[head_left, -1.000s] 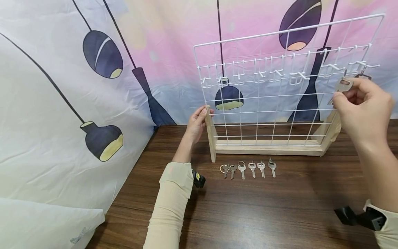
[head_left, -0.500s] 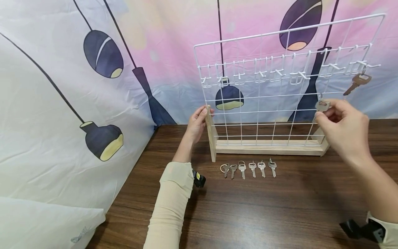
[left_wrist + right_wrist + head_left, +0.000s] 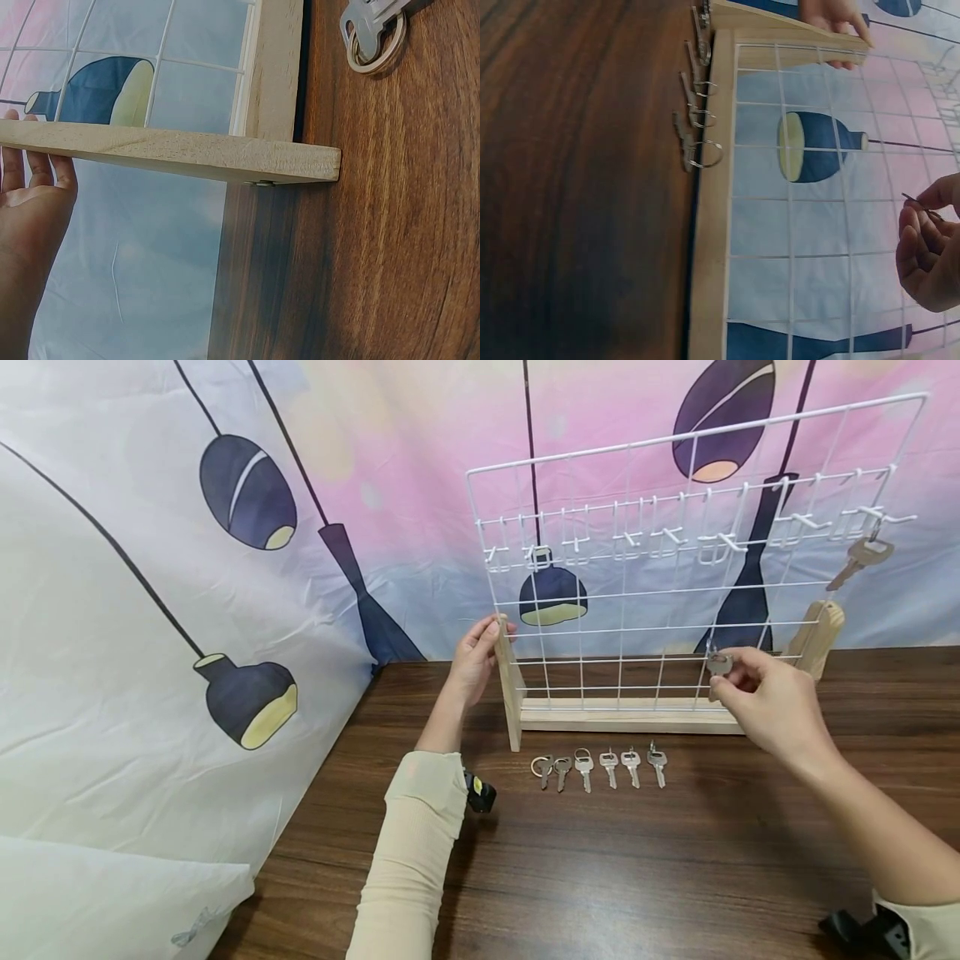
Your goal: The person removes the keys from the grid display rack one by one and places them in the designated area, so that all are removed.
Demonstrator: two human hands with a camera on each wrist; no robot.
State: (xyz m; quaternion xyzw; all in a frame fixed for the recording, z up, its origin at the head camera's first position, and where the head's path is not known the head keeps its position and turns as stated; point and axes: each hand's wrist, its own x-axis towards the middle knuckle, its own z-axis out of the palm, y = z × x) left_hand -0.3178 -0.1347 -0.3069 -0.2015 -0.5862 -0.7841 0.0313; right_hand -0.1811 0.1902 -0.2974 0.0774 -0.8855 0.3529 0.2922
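Observation:
A white wire grid rack (image 3: 637, 722) on a wooden base stands on the table. My left hand (image 3: 474, 660) grips its left wooden side post (image 3: 510, 693), thumb on the near side; the left wrist view shows the fingers (image 3: 39, 169) at that post. In front of the grid's lower right part, my right hand (image 3: 780, 702) pinches a silver key (image 3: 718, 663) by its head, ring upward. Another key (image 3: 870, 552) hangs by its ring from the rightmost white hook (image 3: 873, 514). Several keys with rings (image 3: 608, 768) lie in a row before the base.
Several bare white hooks (image 3: 667, 535) line the grid's upper bar. The right wooden post (image 3: 821, 631) stands behind my right wrist. A printed cloth (image 3: 420, 527) hangs behind the brown wooden table (image 3: 600, 877), and white cloth (image 3: 112, 893) drapes along the left.
My right hand has moved left and down from the rightmost hook, carrying the silver key. The hanging key there is now fully uncovered. My left hand stays on the post.

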